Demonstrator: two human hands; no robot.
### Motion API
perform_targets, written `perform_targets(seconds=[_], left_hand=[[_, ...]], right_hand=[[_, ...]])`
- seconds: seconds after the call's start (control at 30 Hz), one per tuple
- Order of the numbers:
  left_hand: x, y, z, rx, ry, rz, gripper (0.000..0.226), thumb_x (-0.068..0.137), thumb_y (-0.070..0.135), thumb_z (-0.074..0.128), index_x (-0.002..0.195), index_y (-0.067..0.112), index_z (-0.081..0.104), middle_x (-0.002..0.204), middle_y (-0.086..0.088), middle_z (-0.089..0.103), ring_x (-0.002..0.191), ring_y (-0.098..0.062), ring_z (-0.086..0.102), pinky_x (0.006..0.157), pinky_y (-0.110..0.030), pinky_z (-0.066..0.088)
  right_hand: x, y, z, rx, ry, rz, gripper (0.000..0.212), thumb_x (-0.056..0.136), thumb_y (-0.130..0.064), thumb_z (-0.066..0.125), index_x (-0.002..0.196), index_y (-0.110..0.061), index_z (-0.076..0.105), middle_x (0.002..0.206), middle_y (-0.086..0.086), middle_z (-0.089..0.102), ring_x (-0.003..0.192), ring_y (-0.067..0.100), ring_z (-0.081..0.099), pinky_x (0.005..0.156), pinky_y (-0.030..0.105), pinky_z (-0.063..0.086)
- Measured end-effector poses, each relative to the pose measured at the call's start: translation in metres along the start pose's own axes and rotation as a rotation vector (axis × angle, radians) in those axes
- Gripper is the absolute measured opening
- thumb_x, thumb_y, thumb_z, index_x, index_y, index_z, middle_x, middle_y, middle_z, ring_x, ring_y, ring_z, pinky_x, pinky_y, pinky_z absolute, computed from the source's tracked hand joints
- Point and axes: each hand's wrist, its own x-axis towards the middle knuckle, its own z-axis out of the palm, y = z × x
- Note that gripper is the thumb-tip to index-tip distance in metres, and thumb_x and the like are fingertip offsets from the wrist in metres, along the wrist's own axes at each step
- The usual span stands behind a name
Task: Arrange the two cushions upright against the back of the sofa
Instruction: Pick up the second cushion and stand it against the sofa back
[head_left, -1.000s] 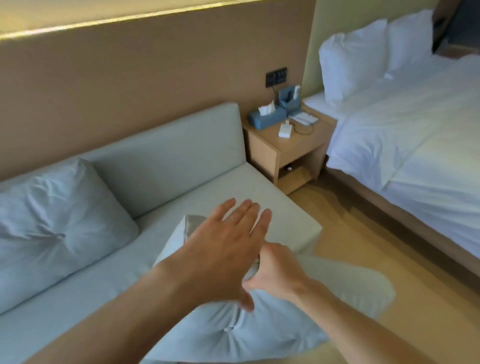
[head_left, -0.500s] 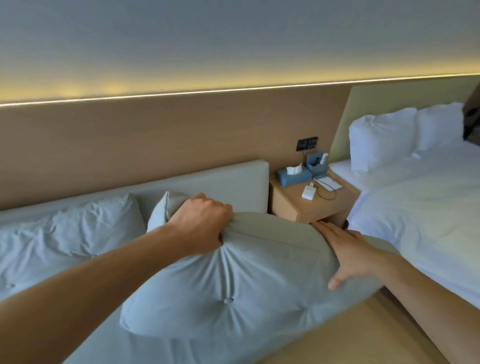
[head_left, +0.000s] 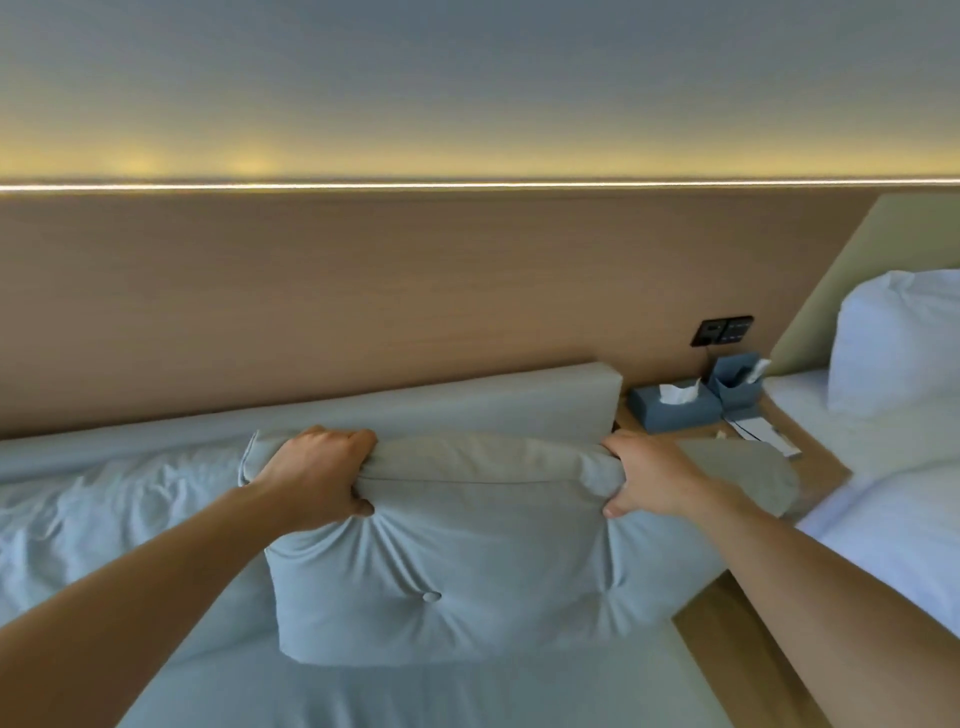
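Observation:
A pale blue-grey buttoned cushion stands upright on the sofa seat, just in front of the sofa back. My left hand grips its top edge near the left corner. My right hand grips the top edge near the right corner. The second cushion, wrinkled and the same colour, leans against the sofa back at the left, partly hidden by my left forearm.
A wooden nightstand right of the sofa holds a blue tissue box and a blue holder. A bed with white linen and a white pillow lies at the far right. A wood wall panel rises behind the sofa.
The cushion went from lying low at the sofa's front edge to standing upright near the sofa back. Both hands now grip its top edge; my right hand shifted from its side to the top.

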Motion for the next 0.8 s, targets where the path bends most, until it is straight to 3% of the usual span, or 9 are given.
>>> perform_targets(seconds=[0.2, 0.33, 0.4, 0.47, 0.53, 0.6, 0.67, 0.8], left_hand=[[0.088, -0.031, 0.066, -0.043, -0.083, -0.109, 0.063, 0.072, 0.061, 0.077, 0.118, 0.028, 0.051, 0.107, 0.006, 0.07, 0.098, -0.023, 0.062, 0.07, -0.031, 0.035], [0.14, -0.041, 0.119, -0.073, -0.117, -0.168, 0.064, 0.071, 0.061, 0.078, 0.119, 0.029, 0.051, 0.109, 0.005, 0.07, 0.098, -0.023, 0.063, 0.072, -0.034, 0.043], [0.164, -0.048, 0.146, -0.105, -0.079, -0.205, 0.067, 0.069, 0.06, 0.08, 0.121, 0.028, 0.052, 0.111, 0.004, 0.069, 0.099, -0.024, 0.062, 0.079, -0.037, 0.049], [0.184, -0.05, 0.177, -0.125, -0.06, -0.211, 0.081, 0.064, 0.061, 0.083, 0.13, 0.027, 0.051, 0.121, 0.003, 0.067, 0.111, -0.023, 0.06, 0.097, -0.037, 0.044], [0.193, -0.043, 0.208, -0.104, -0.152, -0.229, 0.106, 0.057, 0.068, 0.081, 0.146, 0.026, 0.041, 0.14, 0.004, 0.056, 0.132, -0.022, 0.048, 0.114, -0.039, 0.027], [0.196, -0.034, 0.239, -0.083, -0.231, -0.257, 0.129, 0.048, 0.078, 0.075, 0.156, 0.028, 0.025, 0.156, 0.003, 0.04, 0.145, -0.022, 0.033, 0.12, -0.045, 0.013], [0.202, -0.034, 0.251, -0.095, -0.256, -0.276, 0.142, 0.04, 0.082, 0.072, 0.159, 0.029, 0.016, 0.163, 0.003, 0.029, 0.149, -0.023, 0.025, 0.121, -0.048, 0.007], [0.21, -0.04, 0.24, -0.09, -0.321, -0.282, 0.152, 0.034, 0.085, 0.075, 0.161, 0.029, 0.013, 0.164, 0.002, 0.027, 0.151, -0.024, 0.023, 0.121, -0.052, 0.005]], right_hand=[[0.129, 0.021, -0.009, -0.227, -0.045, -0.098, 0.06, 0.052, -0.053, 0.091, 0.087, -0.027, 0.051, 0.088, -0.011, 0.052, 0.085, 0.021, 0.058, 0.07, 0.039, 0.04], [0.208, 0.044, 0.019, -0.283, -0.062, -0.122, 0.061, 0.051, -0.054, 0.09, 0.095, -0.028, 0.056, 0.102, -0.006, 0.064, 0.097, 0.023, 0.063, 0.079, 0.038, 0.042], [0.243, 0.056, 0.038, -0.302, -0.055, -0.136, 0.063, 0.053, -0.055, 0.09, 0.101, -0.027, 0.06, 0.107, -0.005, 0.065, 0.1, 0.022, 0.063, 0.084, 0.039, 0.042], [0.269, 0.072, 0.06, -0.307, -0.043, -0.14, 0.07, 0.056, -0.055, 0.09, 0.112, -0.026, 0.06, 0.114, -0.005, 0.063, 0.108, 0.022, 0.061, 0.09, 0.039, 0.039], [0.285, 0.091, 0.089, -0.299, -0.08, -0.136, 0.091, 0.059, -0.057, 0.09, 0.136, -0.027, 0.051, 0.135, -0.004, 0.056, 0.128, 0.022, 0.051, 0.105, 0.04, 0.032], [0.294, 0.108, 0.119, -0.264, -0.157, -0.142, 0.118, 0.061, -0.058, 0.088, 0.157, -0.027, 0.026, 0.161, -0.003, 0.033, 0.149, 0.02, 0.028, 0.118, 0.043, 0.017], [0.301, 0.121, 0.132, -0.2, -0.185, -0.182, 0.131, 0.062, -0.059, 0.088, 0.162, -0.027, 0.01, 0.17, -0.005, 0.014, 0.155, 0.016, 0.008, 0.121, 0.044, 0.006], [0.305, 0.134, 0.127, -0.122, -0.164, -0.263, 0.133, 0.062, -0.058, 0.088, 0.162, -0.028, 0.007, 0.17, -0.004, 0.011, 0.156, 0.016, 0.002, 0.121, 0.044, 0.004]])
